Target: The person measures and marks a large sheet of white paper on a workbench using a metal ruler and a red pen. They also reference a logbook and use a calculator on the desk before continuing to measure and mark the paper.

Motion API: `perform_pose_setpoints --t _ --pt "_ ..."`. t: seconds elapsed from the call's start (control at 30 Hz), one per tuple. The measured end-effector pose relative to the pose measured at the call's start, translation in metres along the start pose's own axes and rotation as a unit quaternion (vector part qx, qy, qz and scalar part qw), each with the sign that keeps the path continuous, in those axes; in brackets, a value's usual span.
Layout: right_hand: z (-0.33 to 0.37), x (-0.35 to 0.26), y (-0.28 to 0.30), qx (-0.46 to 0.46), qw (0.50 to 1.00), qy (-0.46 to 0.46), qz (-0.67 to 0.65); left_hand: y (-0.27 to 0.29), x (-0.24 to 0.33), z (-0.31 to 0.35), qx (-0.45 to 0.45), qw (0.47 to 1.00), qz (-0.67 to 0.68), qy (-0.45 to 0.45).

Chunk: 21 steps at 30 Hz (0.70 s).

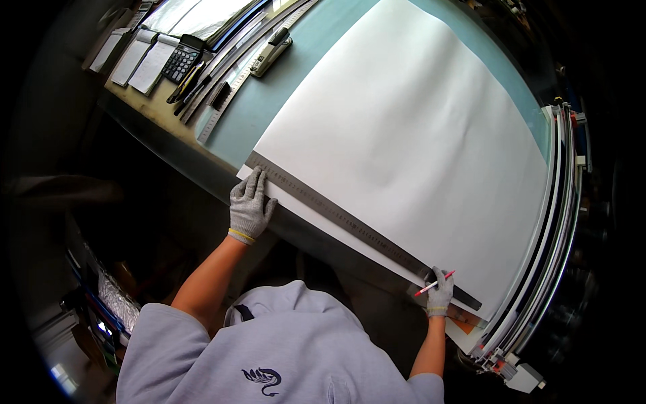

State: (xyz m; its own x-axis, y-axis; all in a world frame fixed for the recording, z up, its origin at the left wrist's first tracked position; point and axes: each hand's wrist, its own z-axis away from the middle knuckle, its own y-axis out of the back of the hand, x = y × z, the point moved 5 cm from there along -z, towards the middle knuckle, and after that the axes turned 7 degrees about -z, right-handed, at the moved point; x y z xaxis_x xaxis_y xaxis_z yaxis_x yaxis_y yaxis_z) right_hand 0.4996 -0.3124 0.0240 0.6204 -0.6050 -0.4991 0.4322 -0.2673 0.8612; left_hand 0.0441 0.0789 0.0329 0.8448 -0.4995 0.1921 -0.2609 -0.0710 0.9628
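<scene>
Long steel ruler [343, 214], laid slantwise along the near edge of a big white sheet [397, 114]: in the head view I see it with a strip of paper showing on its near side. The person's left hand [249, 209], in a grey knit glove, lies open at the ruler's left end, fingers stretched together onto it, thumb out to the side. The right hand [441, 294], gloved too, is near the other end, fingers curled around a red-and-white pen [423, 290]; whether it presses the ruler, I can't tell. The sheet covers much of a blue-green tabletop [296, 74], where a stapler [271, 55] and a black calculator [182, 60] sit toward the far left.
</scene>
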Motion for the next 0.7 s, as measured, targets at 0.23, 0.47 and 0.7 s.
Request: perform_pose_setpoints --t 0.23,0.47,0.7 --pt "-0.002 -0.005 0.000 0.002 1.000 0.002 0.021 -0.003 0.000 0.002 -0.003 1.000 0.002 -0.005" --pt "-0.024 -0.038 -0.012 0.000 0.997 -0.063 0.047 -0.009 -0.001 0.002 0.010 0.998 -0.055 -0.039" --pt "-0.079 -0.156 -0.031 0.162 0.922 -0.052 -0.347 0.006 0.028 -0.012 0.021 0.999 -0.012 -0.030"
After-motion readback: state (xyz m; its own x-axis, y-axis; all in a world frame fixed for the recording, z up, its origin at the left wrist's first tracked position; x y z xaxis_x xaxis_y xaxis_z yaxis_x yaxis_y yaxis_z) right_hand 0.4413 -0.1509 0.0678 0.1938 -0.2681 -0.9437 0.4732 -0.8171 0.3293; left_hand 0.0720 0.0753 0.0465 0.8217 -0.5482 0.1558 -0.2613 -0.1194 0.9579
